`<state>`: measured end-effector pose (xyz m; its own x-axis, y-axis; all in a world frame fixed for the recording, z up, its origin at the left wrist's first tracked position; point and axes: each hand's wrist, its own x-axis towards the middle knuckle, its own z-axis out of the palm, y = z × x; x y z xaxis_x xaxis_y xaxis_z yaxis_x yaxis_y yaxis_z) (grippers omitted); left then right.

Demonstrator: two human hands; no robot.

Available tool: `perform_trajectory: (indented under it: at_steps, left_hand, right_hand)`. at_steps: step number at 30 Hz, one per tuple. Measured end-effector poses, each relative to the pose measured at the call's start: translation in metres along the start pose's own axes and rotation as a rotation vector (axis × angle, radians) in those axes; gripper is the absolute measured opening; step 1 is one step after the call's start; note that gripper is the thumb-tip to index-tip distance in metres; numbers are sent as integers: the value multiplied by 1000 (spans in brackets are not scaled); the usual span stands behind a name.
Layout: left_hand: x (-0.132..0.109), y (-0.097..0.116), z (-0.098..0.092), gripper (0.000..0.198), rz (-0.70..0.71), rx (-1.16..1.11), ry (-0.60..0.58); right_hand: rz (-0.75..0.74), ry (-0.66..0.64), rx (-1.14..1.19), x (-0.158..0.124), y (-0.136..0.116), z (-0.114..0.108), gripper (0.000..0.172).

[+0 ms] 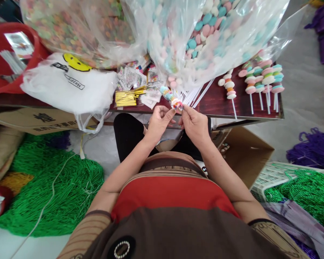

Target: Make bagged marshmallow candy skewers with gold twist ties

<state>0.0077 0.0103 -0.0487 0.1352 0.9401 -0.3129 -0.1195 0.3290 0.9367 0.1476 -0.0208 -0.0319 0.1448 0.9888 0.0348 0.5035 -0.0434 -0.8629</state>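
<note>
At the table's front edge, my left hand and my right hand come together, fingers pinched at the lower end of a candy skewer. Its pastel pieces appear to be inside a clear printed wrapper and point away from me, tilted to the left. The fingertips hide the skewer's end. Just beyond it lie white sticks and a few loose candies. Gold twist ties and printed plastic wrappers are to the left of my hands.
Large clear bags of pastel candies and sugared gummies stand at the back. A white plastic bag and red basin sit left. Finished-looking skewers lie right. A cardboard box is below the table.
</note>
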Motion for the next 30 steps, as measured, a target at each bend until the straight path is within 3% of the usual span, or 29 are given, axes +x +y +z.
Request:
perform_trajectory:
  at_steps: [3,8,13,16,21,30]
  left_hand:
    - [1,-1,2,42,70,157,6]
    - [7,-3,3,25,53,269,5]
    - [7,6,-2,19,259,918,179]
    - [8,11,-3,16,281,1170,174]
    - [11,10,0,20,304,1216,168]
    - [17,7,0,17,277,1008,184]
  right_hand:
    - [-51,22,-124,-2,5,6,44]
    - [-68,-6,-302,-2,8,14,49]
    - [-66,-15,-503,-1,11,22,50]
    - [-91,10,-557,0,13,28,49]
    - [-44,-13,-576,5,13,31,50]
    - [-51,8,-447,8,18,34,51]
